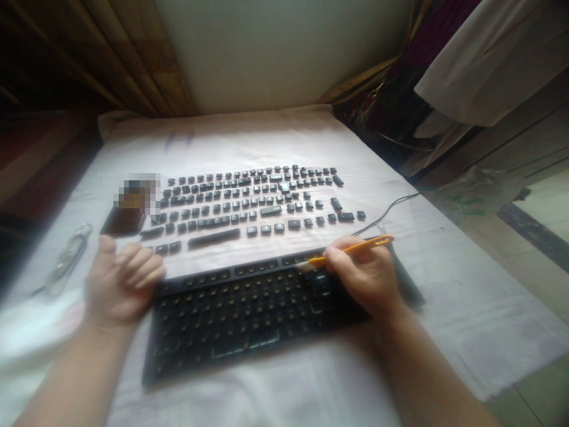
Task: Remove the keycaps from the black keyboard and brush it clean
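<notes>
A black keyboard (pixel 231 320) with its keycaps off lies at a slant on the cloth in front of me, bare key posts showing. My right hand (pixel 367 276) grips a small orange-handled brush (pixel 355 248) over the keyboard's upper right part. Its pale, blurred bristles point left, at or just above the top row of posts. Beside the keyboard's upper left corner is my left hand (pixel 127 279), its fingers curled in and thumb up, with nothing visible in it. Loose black keycaps (pixel 213 237) lie in rows beyond the keyboard.
A dark phone-like object (pixel 122 219), partly pixelated, lies left of the keycaps. Glasses (pixel 69 261) rest farther left. A dark cable (pixel 386 209) runs off the table's right side. White cloth (pixel 249 139) covers the table; fabric (pixel 484 65) hangs at the right.
</notes>
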### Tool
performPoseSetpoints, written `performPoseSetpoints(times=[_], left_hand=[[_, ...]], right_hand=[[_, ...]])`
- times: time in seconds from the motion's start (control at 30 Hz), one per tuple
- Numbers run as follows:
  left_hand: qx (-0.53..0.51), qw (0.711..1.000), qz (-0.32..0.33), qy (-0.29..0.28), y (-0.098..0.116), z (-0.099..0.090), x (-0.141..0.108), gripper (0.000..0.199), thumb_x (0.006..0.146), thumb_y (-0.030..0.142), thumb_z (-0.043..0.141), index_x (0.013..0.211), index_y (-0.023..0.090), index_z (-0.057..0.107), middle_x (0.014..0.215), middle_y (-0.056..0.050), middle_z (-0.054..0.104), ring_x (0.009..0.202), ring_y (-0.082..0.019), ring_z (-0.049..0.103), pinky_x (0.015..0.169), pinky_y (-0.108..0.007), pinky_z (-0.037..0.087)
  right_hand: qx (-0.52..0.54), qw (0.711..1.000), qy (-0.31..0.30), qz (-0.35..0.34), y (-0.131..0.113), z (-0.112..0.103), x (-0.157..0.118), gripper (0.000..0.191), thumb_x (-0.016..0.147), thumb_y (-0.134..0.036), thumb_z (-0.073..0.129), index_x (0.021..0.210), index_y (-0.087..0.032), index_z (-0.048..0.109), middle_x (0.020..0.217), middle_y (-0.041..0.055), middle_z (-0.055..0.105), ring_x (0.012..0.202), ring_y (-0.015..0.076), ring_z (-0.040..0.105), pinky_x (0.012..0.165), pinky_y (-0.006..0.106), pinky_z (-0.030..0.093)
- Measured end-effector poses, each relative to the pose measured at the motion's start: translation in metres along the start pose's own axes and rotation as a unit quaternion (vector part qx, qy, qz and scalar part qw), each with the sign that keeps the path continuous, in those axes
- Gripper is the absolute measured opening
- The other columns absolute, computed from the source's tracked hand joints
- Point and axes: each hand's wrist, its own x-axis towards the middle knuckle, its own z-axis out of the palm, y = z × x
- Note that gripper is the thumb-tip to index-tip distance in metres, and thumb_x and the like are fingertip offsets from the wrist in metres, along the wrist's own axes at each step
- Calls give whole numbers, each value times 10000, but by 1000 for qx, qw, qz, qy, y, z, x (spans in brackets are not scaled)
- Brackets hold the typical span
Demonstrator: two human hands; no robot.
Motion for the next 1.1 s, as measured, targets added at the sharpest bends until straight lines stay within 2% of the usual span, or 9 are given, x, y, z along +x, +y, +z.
performPoseSetpoints(times=[0.17,0.43,0.6,0.7,0.87,1.0,1.1], left_hand=[[1,1000,2,-17,1,-1,0,725,1052,537,129,477,193,406,432,74,156,343,-93,130,317,-201,247],[14,1000,7,4,1,3,-2,734,1062,484,75,467,197,394,419,68,174,325,-92,152,308,-197,261],[-9,1000,-1,20,0,3,0,713,1056,528,138,473,198,383,422,68,174,329,-92,145,304,-203,249],[-15,1000,-5,19,1,2,0,708,1054,537,154,475,198,381,424,69,165,334,-92,131,305,-205,238],[-7,1000,-4,21,2,3,-1,721,1057,525,122,467,196,375,419,66,157,337,-94,122,305,-207,226],[-8,1000,-4,15,2,5,-2,726,1059,502,79,470,195,371,425,69,145,338,-92,121,307,-204,219],[-23,999,-7,24,2,5,-2,708,1058,527,135,477,195,367,431,75,138,332,-87,129,308,-207,200]], right_hand=[[2,1000,-21,-7,4,4,-2,237,847,-269,586,621,-217,636,538,-7,667,482,160,640,530,259,495],[18,998,-56,11,2,7,-3,234,852,-281,588,634,-220,650,545,-4,681,485,155,641,526,250,498],[73,997,-8,32,-5,4,-1,243,848,-260,597,613,-235,652,565,-7,707,538,171,678,582,267,544],[65,997,9,41,-6,1,0,261,838,-252,589,581,-242,633,548,-9,696,539,176,671,608,281,558],[19,999,-14,31,2,-2,1,242,828,-283,595,597,-225,639,538,-6,681,506,170,651,567,273,522],[-3,998,-60,27,7,1,-1,231,832,-306,593,626,-218,651,536,-3,672,496,168,642,533,263,498],[6,997,-72,28,5,3,-2,224,835,-300,595,632,-222,647,537,-5,668,496,164,635,530,261,494]])
